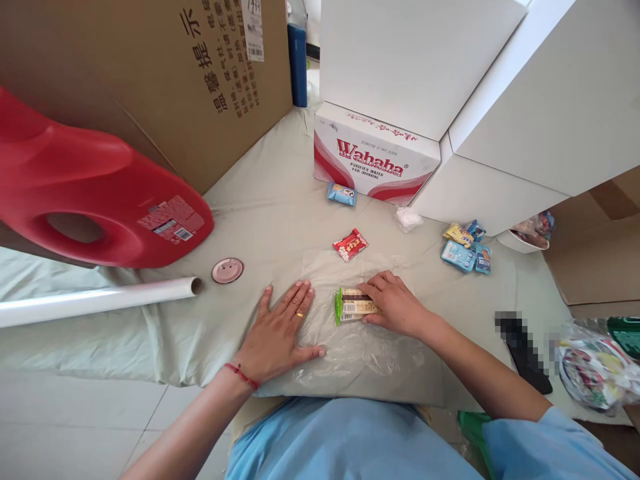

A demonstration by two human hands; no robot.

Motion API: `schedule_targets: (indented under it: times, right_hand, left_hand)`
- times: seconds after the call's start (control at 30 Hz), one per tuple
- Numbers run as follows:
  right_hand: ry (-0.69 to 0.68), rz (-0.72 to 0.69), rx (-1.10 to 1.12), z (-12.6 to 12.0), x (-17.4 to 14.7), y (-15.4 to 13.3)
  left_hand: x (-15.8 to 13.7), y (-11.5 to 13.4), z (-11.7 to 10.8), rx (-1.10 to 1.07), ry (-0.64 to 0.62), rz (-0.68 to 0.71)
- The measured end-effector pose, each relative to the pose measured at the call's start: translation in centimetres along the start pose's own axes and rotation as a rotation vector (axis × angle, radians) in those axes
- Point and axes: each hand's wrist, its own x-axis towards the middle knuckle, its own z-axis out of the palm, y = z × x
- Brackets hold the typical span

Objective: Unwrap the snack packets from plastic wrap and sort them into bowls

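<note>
My left hand (280, 327) lies flat with fingers spread, pressing on the left part of a clear plastic sheet (370, 357) on the cloth-covered table. On the sheet's middle, my right hand (395, 303) has its fingers round the right end of a snack packet (353, 305) with a green edge and a barcode. Whether it is one packet or two side by side I cannot tell. Just beyond the sheet's far edge lies a small red snack packet (351, 245), apart from both hands.
Left: a pink round button-like disc (227, 270), a white roll (100, 300), a red jug (115, 180) and a large carton (150, 73). Behind: a blue packet (342, 194) by a Wahaba-style water box (373, 157). Right: several small packets (459, 256), a white bowl (520, 241), a black phone-like object (527, 360).
</note>
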Motion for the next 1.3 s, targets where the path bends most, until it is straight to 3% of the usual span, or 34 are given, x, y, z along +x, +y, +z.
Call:
schedule_targets:
  times: [0.3,0.5,0.63,0.97,1.13,1.23,1.3]
  right_hand:
    - [0.02,0.013,-0.018,1.0,0.1,-1.5]
    - [0.118,0.121,0.058,0.3,0.8,-1.9]
    - [0.069,0.155,0.035,1.1,1.7,-1.9]
    - [0.097,0.114,0.101,2.3,-1.1,-0.2]
    - [0.089,0.101,0.097,2.7,0.1,-0.8]
    - [0.102,0.096,0.083,2.2,0.0,-1.2]
    - [0.181,0.04,0.114,1.7,-1.5,-1.4]
  left_hand:
    - [0.0,0.1,0.0,-0.01,-0.008,-0.001]
    - [0.0,0.0,0.2,0.001,0.02,0.018]
    - [0.0,0.0,0.3,0.017,0.015,0.01]
    - [-0.1,0.0,0.2,0.01,0.006,-0.006]
    - [-0.1,-0.3,0.4,0.024,0.016,0.016]
    - [-0.4,-0.3,0.3,0.033,0.053,0.011]
    - [-0.9,-0.3,0.1,0.035,0.117,-0.009]
